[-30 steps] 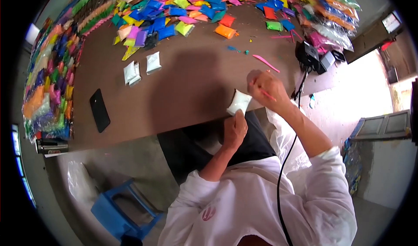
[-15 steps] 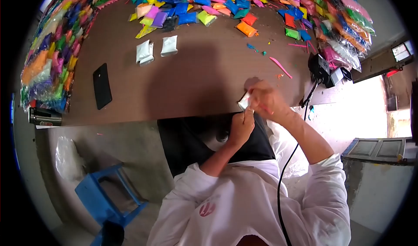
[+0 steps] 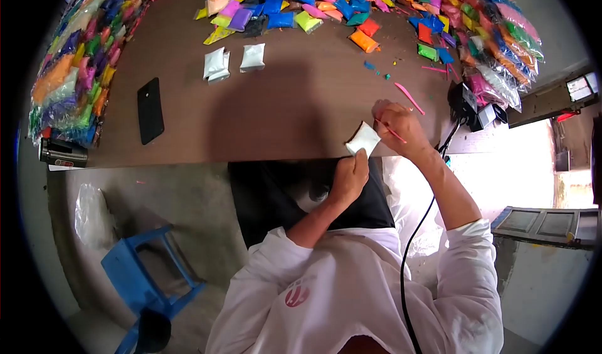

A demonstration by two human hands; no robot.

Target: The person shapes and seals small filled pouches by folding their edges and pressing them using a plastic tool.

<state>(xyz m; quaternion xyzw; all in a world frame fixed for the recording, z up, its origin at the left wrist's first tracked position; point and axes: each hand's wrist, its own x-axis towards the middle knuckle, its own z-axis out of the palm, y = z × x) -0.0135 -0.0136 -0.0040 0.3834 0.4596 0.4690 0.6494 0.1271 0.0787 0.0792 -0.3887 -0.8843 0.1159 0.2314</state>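
Note:
At the table's front edge, my left hand (image 3: 351,177) pinches the lower corner of a small white packet (image 3: 362,139), which tilts upward. Just right of the packet is my right hand (image 3: 402,130), its fingers curled around a thin pink modelling tool (image 3: 393,132) that slants across them. That hand appears apart from the packet or barely beside it. Beyond it on the table lies another pink modelling tool (image 3: 409,99). Farther left rest more white packets (image 3: 216,64), two of them overlapping, with a separate white packet (image 3: 253,57) beside them.
Colourful clay packets (image 3: 276,6) pile along the back, with bagged packets (image 3: 66,84) at left and more bags (image 3: 501,47) at right. A black phone (image 3: 150,111), a metal cup (image 3: 63,153) and a black device (image 3: 463,100) with a cable (image 3: 406,279) are around. A blue stool (image 3: 135,272) stands left.
My right hand has moved away from the white packet, slightly up and right, showing the pink tool clearly. More of the packet now shows above my left fingers. The view has shifted slightly.

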